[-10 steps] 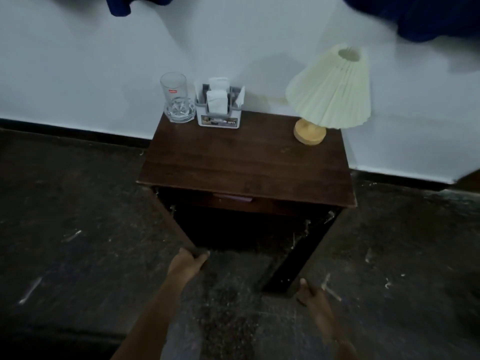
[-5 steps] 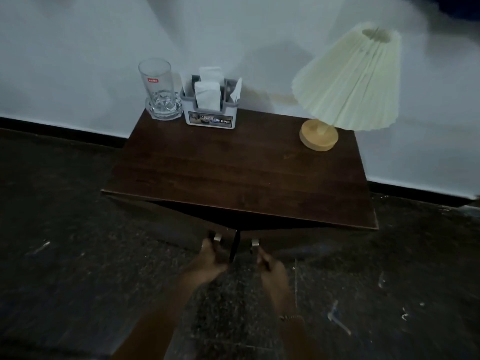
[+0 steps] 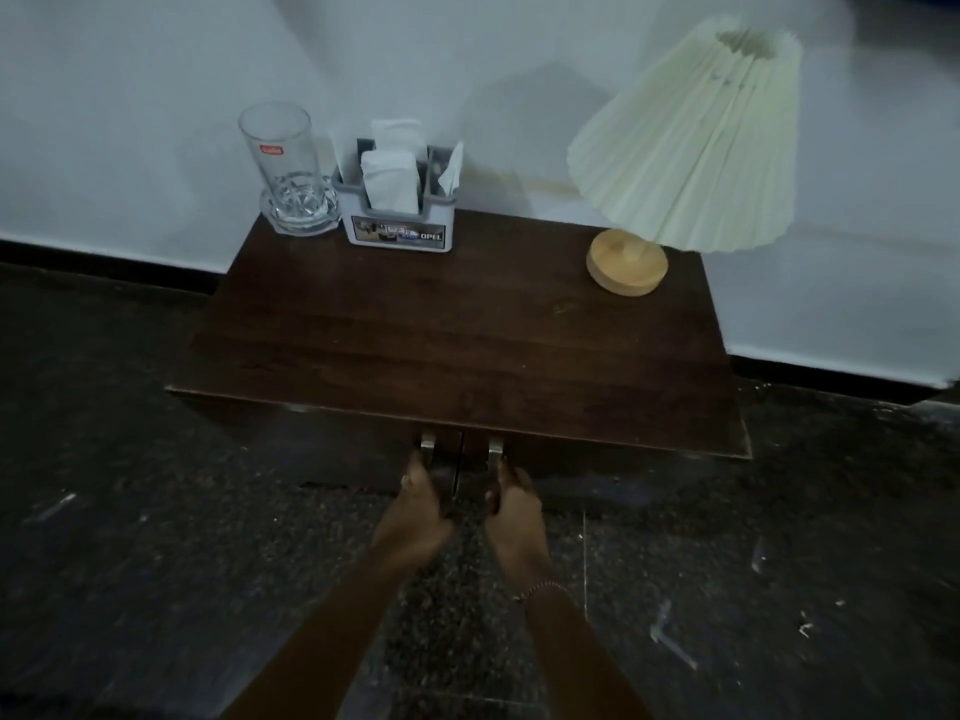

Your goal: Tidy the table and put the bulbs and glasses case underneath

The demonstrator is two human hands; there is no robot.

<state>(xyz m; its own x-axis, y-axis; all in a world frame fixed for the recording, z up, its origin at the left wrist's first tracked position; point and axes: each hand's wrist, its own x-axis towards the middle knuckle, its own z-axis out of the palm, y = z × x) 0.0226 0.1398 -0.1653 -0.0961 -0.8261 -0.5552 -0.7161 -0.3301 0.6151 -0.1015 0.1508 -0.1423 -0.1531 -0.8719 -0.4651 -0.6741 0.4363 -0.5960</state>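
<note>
A dark wooden table [image 3: 457, 345] with a cupboard underneath stands against the white wall. Its two doors are closed, meeting at a seam below the front edge. My left hand [image 3: 415, 517] grips the left metal door handle [image 3: 428, 442]. My right hand [image 3: 511, 506] grips the right metal door handle [image 3: 495, 449]. No bulbs or glasses case are visible; the inside of the cupboard is hidden.
On the tabletop stand a clear drinking glass in a glass dish [image 3: 288, 174] at the back left, a grey tissue holder [image 3: 397, 205] beside it, and a lamp with a cream pleated shade [image 3: 696, 132] on a round wooden base [image 3: 626, 262] at the back right. Dark speckled floor surrounds the table.
The two cupboard doors were open a second ago; both hands have swung them together, and they now sit closed with my hands on the handles. My view has moved closer to the table.
</note>
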